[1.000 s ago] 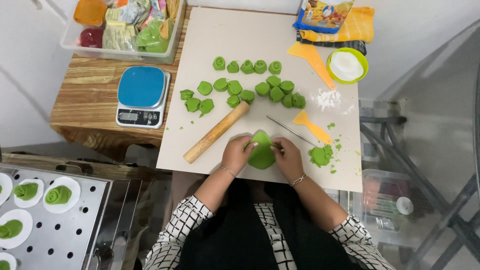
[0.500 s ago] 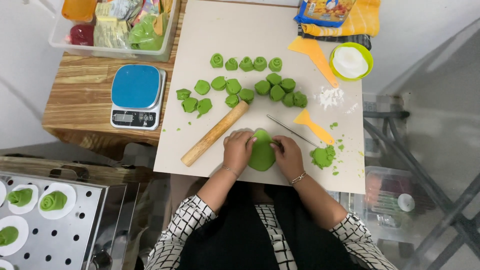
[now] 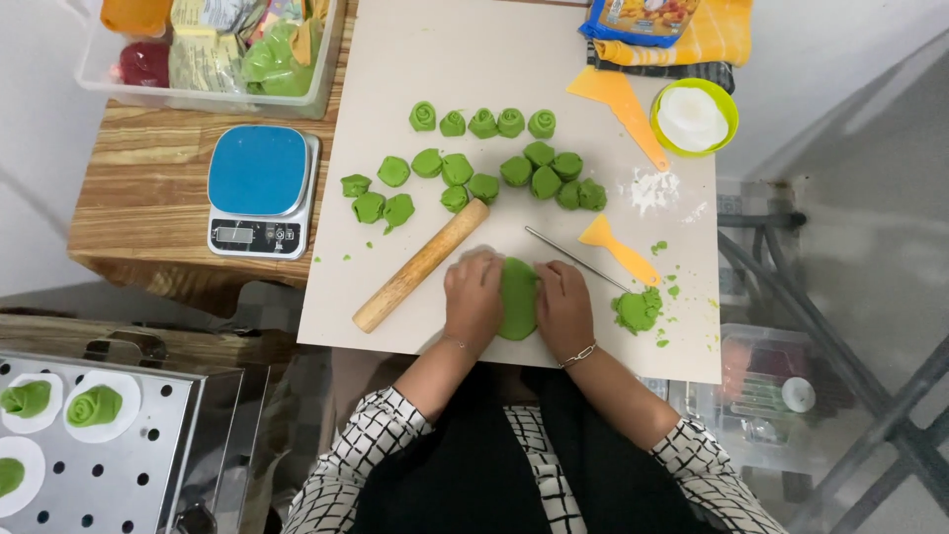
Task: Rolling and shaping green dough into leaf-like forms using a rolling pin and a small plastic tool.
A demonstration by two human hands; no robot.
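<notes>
Your left hand (image 3: 473, 297) and right hand (image 3: 563, 305) lie flat on either side of a flattened oval of green dough (image 3: 517, 297), fingers pressed against its edges, neither hand closed around it; the dough sits on the beige work mat (image 3: 445, 59) near its front edge. Containers: the clear plastic bin (image 3: 213, 99) at the table's back left holds wrapped packets, green, red and orange items. The small green bowl (image 3: 730, 109) at back right holds a white mass. The perforated metal tray (image 3: 129, 465) at lower left carries green rosette pieces on white paper rounds. Surface: the mat bears two rows of small green dough rolls (image 3: 484, 124), a wooden rolling pin (image 3: 420, 265) just left of your left hand, a thin metal rod (image 3: 578, 259), two orange scrapers (image 3: 620, 249), and a loose green dough lump (image 3: 638, 310). A blue-topped digital scale (image 3: 259, 188) stands on the wooden table (image 3: 138, 208). White wall beyond.
</notes>
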